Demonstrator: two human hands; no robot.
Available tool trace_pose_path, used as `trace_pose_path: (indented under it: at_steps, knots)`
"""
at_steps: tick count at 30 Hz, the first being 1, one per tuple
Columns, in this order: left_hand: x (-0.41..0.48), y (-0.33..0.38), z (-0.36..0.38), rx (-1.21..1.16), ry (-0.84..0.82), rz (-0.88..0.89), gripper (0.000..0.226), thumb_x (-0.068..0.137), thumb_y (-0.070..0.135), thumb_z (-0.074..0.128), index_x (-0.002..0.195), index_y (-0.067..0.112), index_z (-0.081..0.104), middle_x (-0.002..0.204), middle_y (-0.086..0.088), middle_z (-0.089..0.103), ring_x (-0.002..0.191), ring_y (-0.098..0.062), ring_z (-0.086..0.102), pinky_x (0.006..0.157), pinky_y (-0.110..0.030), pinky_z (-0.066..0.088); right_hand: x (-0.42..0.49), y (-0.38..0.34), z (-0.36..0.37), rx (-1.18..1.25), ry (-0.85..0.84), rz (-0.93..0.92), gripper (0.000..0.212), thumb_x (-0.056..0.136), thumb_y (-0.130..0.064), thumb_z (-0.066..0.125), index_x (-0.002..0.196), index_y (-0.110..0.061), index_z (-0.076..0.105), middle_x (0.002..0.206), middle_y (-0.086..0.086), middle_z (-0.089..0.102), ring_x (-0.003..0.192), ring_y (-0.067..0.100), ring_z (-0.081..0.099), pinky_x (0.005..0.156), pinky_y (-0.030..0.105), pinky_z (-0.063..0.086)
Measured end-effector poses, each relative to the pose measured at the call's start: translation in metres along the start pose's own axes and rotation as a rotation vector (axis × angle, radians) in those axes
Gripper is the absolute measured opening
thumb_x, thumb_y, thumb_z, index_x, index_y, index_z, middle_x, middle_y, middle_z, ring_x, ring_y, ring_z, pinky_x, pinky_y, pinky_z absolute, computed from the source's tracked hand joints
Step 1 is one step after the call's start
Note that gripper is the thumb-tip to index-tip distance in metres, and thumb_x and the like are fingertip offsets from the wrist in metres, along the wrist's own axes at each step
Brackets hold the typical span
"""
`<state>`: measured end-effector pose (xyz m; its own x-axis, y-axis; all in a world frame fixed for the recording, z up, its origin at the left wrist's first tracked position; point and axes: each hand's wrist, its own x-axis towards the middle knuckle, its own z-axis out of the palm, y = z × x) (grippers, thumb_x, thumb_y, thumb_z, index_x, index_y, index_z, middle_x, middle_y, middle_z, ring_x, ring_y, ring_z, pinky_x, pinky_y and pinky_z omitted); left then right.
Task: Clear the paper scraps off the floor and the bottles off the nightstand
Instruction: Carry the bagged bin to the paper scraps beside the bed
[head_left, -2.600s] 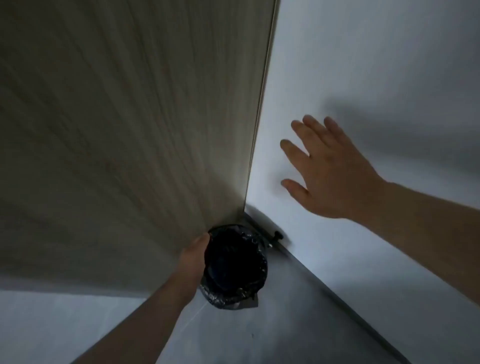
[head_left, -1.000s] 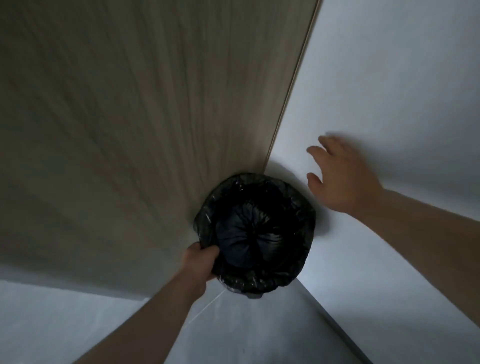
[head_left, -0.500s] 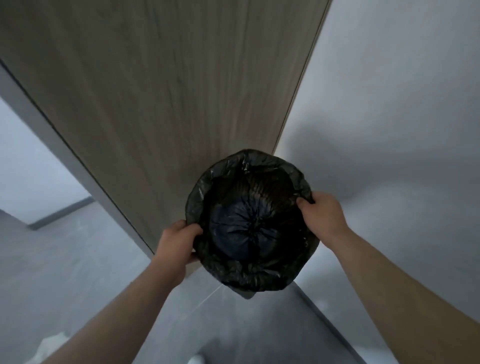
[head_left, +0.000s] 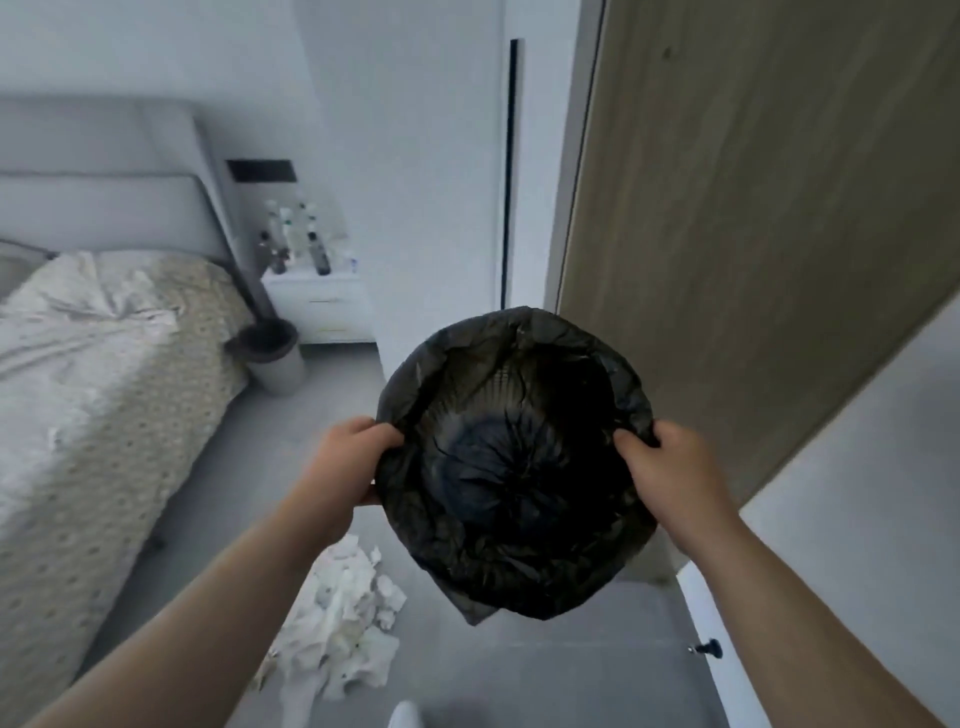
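I hold a round bin lined with a black bag (head_left: 514, 467) in front of me, above the floor. My left hand (head_left: 345, 460) grips its left rim and my right hand (head_left: 670, 467) grips its right rim. A heap of white paper scraps (head_left: 343, 623) lies on the grey floor below the bin, to the left. Several bottles (head_left: 296, 239) stand on the white nightstand (head_left: 322, 301) at the far wall, beside the bed.
A bed (head_left: 88, 364) with a rumpled cover fills the left side. A second grey bin (head_left: 270, 356) with a dark liner stands between the bed and the nightstand. A wooden door (head_left: 753, 208) stands to the right, with a doorstop (head_left: 709, 648) low on the floor.
My right hand left the wall and took the bin's right rim. The bin came up off the floor. My view swung from the corner behind the door to the bedroom.
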<state>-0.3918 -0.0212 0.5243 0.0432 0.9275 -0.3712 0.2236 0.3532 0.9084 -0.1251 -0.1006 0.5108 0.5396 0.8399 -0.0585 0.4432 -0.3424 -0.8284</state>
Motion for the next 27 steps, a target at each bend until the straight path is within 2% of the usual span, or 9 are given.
trace_pose_path:
  at_steps: [2,6,13,19,23,27]
  knots:
    - [-0.013,-0.004,-0.041,-0.031,0.072,-0.009,0.012,0.084,0.008,0.053,0.089,0.002,0.063,0.078,-0.013,0.057,0.068,-0.021,0.056,0.043,-0.021,0.047,-0.003,-0.025,0.029,-0.007,-0.070,-0.073,0.038,0.086,-0.030,0.061,0.075,0.007,0.057,0.069,0.020,0.061,0.065,0.031,0.059,0.055,0.031,0.034]
    - [-0.035,-0.015,-0.120,-0.086,0.228,-0.016,0.009,0.083,0.007,0.053,0.080,0.007,0.062,0.074,-0.010,0.057,0.066,-0.020,0.056,0.044,-0.021,0.048,-0.021,-0.079,0.089,-0.060,-0.173,-0.210,0.037,0.086,-0.024,0.063,0.066,0.005,0.053,0.057,0.010,0.049,0.054,0.021,0.044,0.050,0.032,0.030]
    - [-0.040,-0.046,-0.232,-0.205,0.411,-0.072,0.010,0.082,0.007,0.053,0.076,0.008,0.061,0.070,-0.009,0.057,0.060,-0.020,0.056,0.044,-0.023,0.046,-0.045,-0.158,0.189,-0.069,-0.376,-0.305,0.035,0.087,-0.026,0.057,0.060,-0.010,0.042,0.058,0.005,0.045,0.053,0.019,0.041,0.051,0.029,0.028]
    - [-0.020,-0.058,-0.293,-0.237,0.477,-0.097,0.009,0.083,0.006,0.052,0.075,0.006,0.056,0.061,-0.006,0.049,0.047,-0.016,0.046,0.034,-0.017,0.036,-0.046,-0.197,0.261,-0.077,-0.445,-0.326,0.035,0.088,-0.025,0.056,0.059,-0.009,0.047,0.059,0.006,0.051,0.055,0.019,0.047,0.054,0.029,0.033]
    - [0.000,-0.062,-0.316,-0.232,0.520,-0.118,0.012,0.083,0.006,0.052,0.071,0.008,0.050,0.056,-0.004,0.043,0.037,-0.011,0.041,0.032,-0.017,0.031,-0.036,-0.213,0.295,-0.067,-0.488,-0.317,0.035,0.088,-0.026,0.057,0.059,-0.009,0.045,0.059,0.007,0.048,0.055,0.020,0.045,0.055,0.030,0.032]
    - [0.027,-0.067,-0.335,-0.258,0.558,-0.160,0.006,0.081,0.009,0.053,0.079,0.007,0.058,0.065,-0.009,0.052,0.050,-0.017,0.050,0.041,-0.020,0.041,-0.015,-0.227,0.334,-0.093,-0.527,-0.304,0.033,0.087,-0.029,0.058,0.064,-0.007,0.049,0.063,0.009,0.050,0.057,0.021,0.047,0.053,0.030,0.031]
